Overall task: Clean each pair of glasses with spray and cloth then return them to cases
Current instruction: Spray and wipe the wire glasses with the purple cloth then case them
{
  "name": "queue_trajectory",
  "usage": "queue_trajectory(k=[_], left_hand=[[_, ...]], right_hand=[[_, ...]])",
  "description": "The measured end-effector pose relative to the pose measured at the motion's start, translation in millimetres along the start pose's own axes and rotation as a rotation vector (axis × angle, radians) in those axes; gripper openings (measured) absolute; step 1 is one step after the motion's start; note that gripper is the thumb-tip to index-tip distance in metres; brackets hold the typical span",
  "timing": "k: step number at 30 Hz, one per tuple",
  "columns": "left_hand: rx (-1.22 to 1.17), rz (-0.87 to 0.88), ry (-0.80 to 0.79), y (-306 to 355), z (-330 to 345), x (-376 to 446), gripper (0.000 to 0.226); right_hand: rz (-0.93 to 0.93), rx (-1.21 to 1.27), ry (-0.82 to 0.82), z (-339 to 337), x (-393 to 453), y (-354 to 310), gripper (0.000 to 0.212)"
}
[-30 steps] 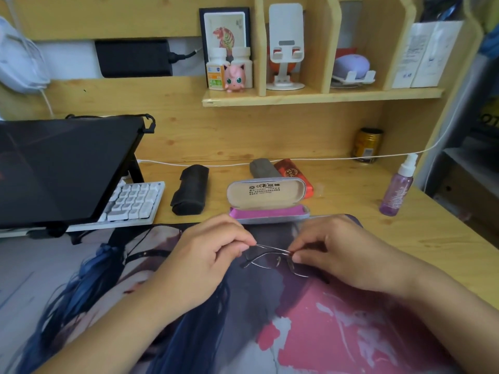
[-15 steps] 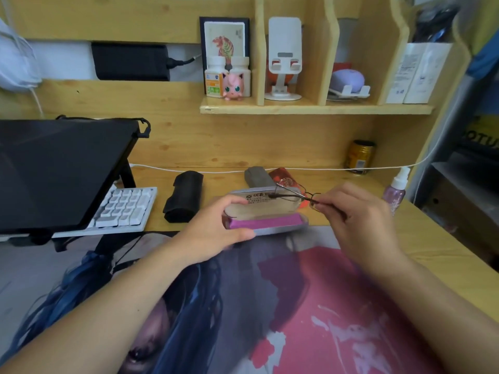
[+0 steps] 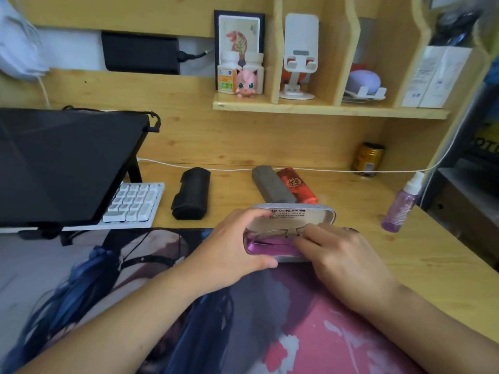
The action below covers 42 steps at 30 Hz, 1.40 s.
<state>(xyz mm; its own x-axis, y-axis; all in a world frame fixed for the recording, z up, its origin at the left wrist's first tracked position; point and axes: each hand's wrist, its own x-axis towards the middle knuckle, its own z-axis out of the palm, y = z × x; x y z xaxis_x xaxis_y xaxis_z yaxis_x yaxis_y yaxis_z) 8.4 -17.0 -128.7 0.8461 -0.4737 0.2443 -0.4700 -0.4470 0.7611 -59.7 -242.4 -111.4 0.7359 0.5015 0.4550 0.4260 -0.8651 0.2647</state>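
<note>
An open grey glasses case (image 3: 302, 215) with a purple lining stands at the back edge of the desk mat. Thin-framed folded glasses (image 3: 280, 233) lie inside it on the lining. My left hand (image 3: 232, 247) grips the case's left end, thumb along the front. My right hand (image 3: 340, 252) pinches the right end of the glasses inside the case. A purple spray bottle (image 3: 401, 207) with a white top stands on the desk to the right. Three closed cases lie behind: black (image 3: 191, 194), grey (image 3: 271, 187) and red (image 3: 295, 184).
A printed desk mat (image 3: 310, 333) covers the near desk. A raised black laptop (image 3: 62, 163) and a white keyboard (image 3: 133, 202) fill the left. A white cable (image 3: 324, 170) runs along the back wall past a gold can (image 3: 367, 159). A shelf of small items hangs above.
The glasses went from being folded over the mat, up to the case, and now sit inside it. My left hand moved from the glasses to the case's left end.
</note>
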Motion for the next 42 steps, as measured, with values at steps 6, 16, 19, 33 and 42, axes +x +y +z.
queue_trajectory(k=[6, 16, 19, 33, 42], left_hand=[[-0.002, 0.005, -0.005, 0.1, -1.2, -0.7, 0.071], [0.004, 0.012, -0.040, 0.5, -2.1, -2.6, 0.059], [0.005, 0.026, -0.036, 1.3, -1.8, -2.5, 0.060], [0.087, 0.127, -0.053, 2.7, -7.8, -3.8, 0.094], [0.291, 0.305, -0.010, 1.5, -9.2, -5.9, 0.076]], right_hand=[[-0.074, -0.038, -0.126, -13.8, -3.4, -4.0, 0.021], [0.109, 0.191, 0.136, -5.8, -2.7, 24.1, 0.014], [0.100, 0.146, 0.114, -0.3, 1.7, 15.0, 0.023], [0.681, 0.563, 0.407, -16.4, -2.5, 55.1, 0.024], [0.552, 1.003, -0.099, -8.7, -5.3, 35.4, 0.048]])
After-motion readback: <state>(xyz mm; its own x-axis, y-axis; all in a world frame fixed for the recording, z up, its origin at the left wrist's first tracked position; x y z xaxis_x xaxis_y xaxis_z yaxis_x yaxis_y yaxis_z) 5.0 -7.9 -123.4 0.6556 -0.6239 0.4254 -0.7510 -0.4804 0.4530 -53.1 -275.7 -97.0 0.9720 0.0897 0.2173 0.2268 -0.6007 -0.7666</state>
